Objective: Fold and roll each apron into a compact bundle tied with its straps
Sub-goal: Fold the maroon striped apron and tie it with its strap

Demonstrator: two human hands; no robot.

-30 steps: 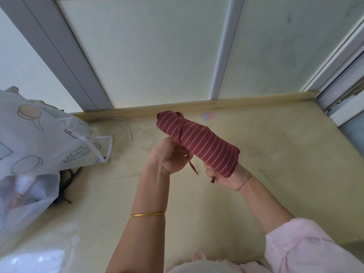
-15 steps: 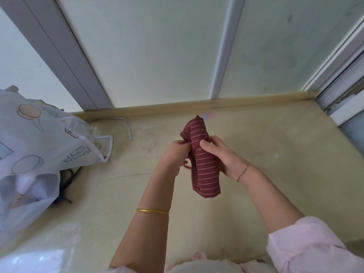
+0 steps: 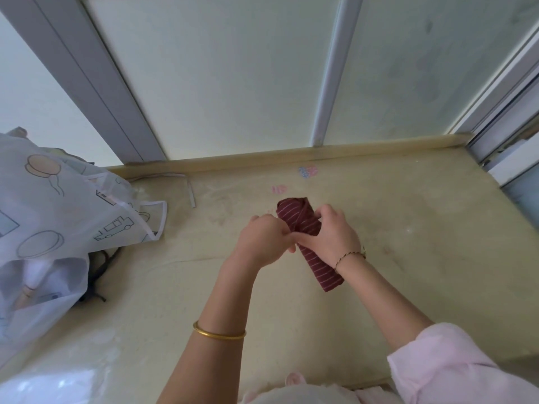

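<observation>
A dark red apron with thin white stripes is rolled into a tight bundle [image 3: 300, 218], with a strap wrapped round its far end. It lies slanted over the yellow table [image 3: 408, 258], far end up and left, near end down and right. My right hand [image 3: 329, 237] grips the roll across its middle, thumb toward my left hand. My left hand [image 3: 262, 243] is curled at the roll's left side, fingers against it at the strap; what it pinches is hidden by the fingers.
A translucent white apron printed with cartoon vehicles [image 3: 52, 217] is heaped at the left, its white strap [image 3: 186, 185] trailing on the table, with a dark item [image 3: 99, 272] under it. Small stickers [image 3: 307, 171] lie beyond the roll. A frosted window panel [image 3: 233, 77] closes the back edge.
The roll came down from being held up in the air and turned; it is now lower over the table. My right hand shifted from under it to gripping over its middle.
</observation>
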